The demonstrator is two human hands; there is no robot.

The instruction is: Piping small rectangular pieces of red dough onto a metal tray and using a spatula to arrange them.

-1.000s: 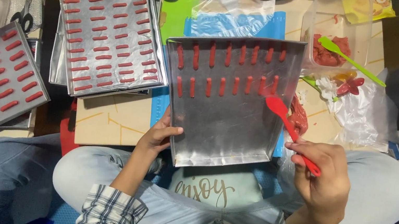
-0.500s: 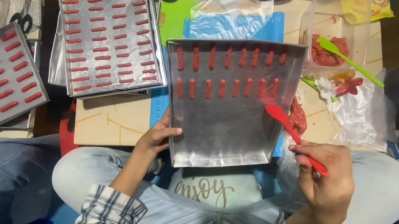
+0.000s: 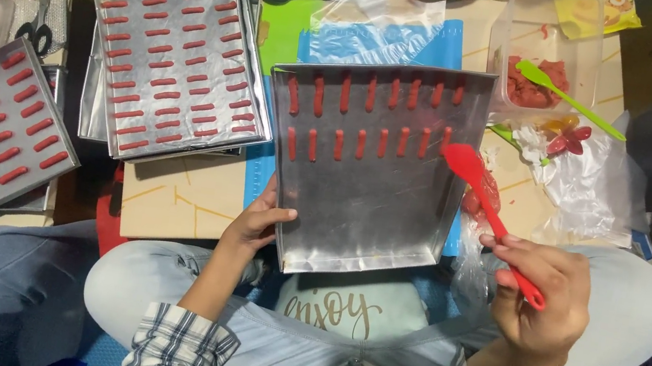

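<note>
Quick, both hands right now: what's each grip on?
Left hand: closed on the metal tray edge.
Right hand: closed around the red spatula handle.

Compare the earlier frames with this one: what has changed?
Little changed. The right hand kept hold of the red spatula, and its blade slid slightly left and down, to the metal tray's right edge. The left hand still grips the tray's left edge; the red strips are unchanged.
</note>
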